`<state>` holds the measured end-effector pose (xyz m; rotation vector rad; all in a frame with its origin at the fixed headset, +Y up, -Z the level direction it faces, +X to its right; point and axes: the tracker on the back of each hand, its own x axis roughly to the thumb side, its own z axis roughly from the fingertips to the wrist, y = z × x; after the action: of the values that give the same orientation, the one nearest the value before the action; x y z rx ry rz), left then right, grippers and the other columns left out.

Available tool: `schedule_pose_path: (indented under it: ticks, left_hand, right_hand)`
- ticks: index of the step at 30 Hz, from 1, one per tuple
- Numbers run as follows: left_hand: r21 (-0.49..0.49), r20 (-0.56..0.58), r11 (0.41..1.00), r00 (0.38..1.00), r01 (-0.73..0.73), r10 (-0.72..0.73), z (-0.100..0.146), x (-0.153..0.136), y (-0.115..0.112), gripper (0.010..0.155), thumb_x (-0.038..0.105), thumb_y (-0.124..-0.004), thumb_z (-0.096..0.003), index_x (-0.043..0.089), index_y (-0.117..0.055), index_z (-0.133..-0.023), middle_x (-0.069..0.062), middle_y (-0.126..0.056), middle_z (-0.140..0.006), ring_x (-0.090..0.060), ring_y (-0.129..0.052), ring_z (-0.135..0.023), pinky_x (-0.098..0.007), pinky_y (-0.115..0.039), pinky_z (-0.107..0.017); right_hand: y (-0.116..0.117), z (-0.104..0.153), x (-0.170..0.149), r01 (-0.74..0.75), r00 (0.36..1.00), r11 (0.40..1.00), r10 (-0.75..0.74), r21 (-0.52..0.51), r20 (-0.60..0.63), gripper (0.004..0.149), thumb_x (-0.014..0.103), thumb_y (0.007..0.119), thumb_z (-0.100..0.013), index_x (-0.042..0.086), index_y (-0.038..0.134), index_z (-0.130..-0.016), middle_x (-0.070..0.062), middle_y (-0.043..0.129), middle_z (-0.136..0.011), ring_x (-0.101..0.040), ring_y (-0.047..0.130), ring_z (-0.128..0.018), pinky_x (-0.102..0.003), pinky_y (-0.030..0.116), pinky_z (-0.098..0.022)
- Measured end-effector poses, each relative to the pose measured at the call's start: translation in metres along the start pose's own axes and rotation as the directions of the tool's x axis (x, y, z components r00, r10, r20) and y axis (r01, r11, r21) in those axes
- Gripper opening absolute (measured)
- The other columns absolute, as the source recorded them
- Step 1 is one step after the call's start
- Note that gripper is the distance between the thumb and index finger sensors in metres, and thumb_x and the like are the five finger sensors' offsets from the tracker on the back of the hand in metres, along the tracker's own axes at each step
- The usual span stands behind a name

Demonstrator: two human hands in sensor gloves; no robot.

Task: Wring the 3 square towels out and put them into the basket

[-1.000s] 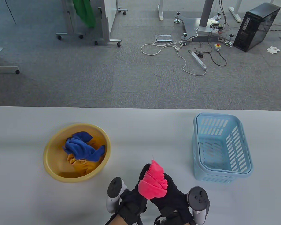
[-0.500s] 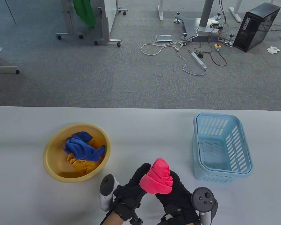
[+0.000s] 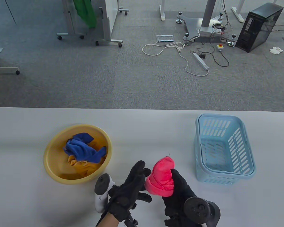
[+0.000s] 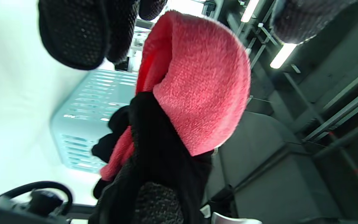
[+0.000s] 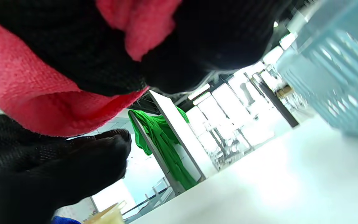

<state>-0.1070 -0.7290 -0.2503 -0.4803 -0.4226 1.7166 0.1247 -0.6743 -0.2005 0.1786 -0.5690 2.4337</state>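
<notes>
In the table view my right hand (image 3: 177,189) grips a bunched pink towel (image 3: 162,179) above the table's front edge, the towel standing up out of the fist. My left hand (image 3: 138,183) is open just left of it, fingers straight; whether they touch the cloth I cannot tell. The left wrist view has the pink towel (image 4: 197,93) in the right glove, with the left fingertips (image 4: 73,34) above. The right wrist view is filled by the pink towel (image 5: 26,93). A blue towel (image 3: 82,149) and a yellow towel (image 3: 81,166) lie in the yellow bowl (image 3: 52,163). The light-blue basket (image 3: 248,170) stands to the right with nothing in it.
The white table (image 3: 144,132) ends at a far edge, with grey floor beyond. Bowl at left, basket at right, bare surface between them. On the floor lie cables (image 3: 179,52) and a black computer case (image 3: 258,26).
My left hand has let go of the pink towel, opened and drawn left. The right hand keeps hold of the towel and has shifted it slightly right.
</notes>
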Motion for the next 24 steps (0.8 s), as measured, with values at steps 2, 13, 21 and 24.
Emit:
schedule_pose_path:
  ticks: [2,13,21,24]
  left_hand:
    - [0.017,0.02,1.0,1.0,0.009,-0.009,0.001,0.0,0.0,0.088,0.075,-0.068,-0.0563,0.032,-0.025,-0.12,-0.024,-0.046,-0.116,-0.047,-0.089,-0.079,-0.046,-0.089,-0.038]
    - [-0.129,-0.218,0.991,0.976,-0.047,0.018,0.004,-0.004,-0.005,0.104,0.089,-0.066,-0.0512,0.036,-0.002,-0.114,-0.027,-0.038,-0.118,-0.048,-0.093,-0.07,-0.037,-0.091,-0.031]
    - [-0.1,-0.269,0.961,0.937,-0.257,0.223,0.003,-0.019,-0.002,0.104,0.085,-0.07,-0.0544,0.037,0.0,-0.113,-0.024,-0.033,-0.117,-0.046,-0.088,-0.076,-0.036,-0.09,-0.035]
    - [-0.059,-0.271,0.97,0.939,-0.234,0.21,0.002,-0.022,-0.002,0.099,0.078,-0.071,-0.0579,0.036,-0.002,-0.114,-0.022,-0.039,-0.114,-0.043,-0.09,-0.072,-0.034,-0.091,-0.036]
  right_hand:
    - [0.0,0.0,0.004,-0.051,0.998,0.999,0.051,-0.003,0.046,0.078,0.026,0.107,-0.042,0.02,0.059,-0.103,-0.015,0.084,-0.084,-0.026,0.1,-0.042,-0.029,0.094,-0.023]
    - [0.01,0.01,0.031,-0.421,0.863,0.898,0.441,-0.13,0.247,0.076,0.024,0.107,-0.042,0.03,0.06,-0.103,-0.014,0.082,-0.087,-0.028,0.099,-0.048,-0.033,0.092,-0.029]
    - [0.021,0.018,0.047,-0.49,0.78,0.852,0.522,-0.181,0.345,0.076,0.023,0.106,-0.043,0.033,0.06,-0.102,-0.012,0.08,-0.09,-0.029,0.097,-0.052,-0.034,0.092,-0.033]
    - [0.024,0.019,0.051,-0.498,0.767,0.847,0.531,-0.188,0.361,0.075,0.022,0.106,-0.043,0.033,0.061,-0.102,-0.012,0.079,-0.09,-0.029,0.097,-0.053,-0.035,0.092,-0.034]
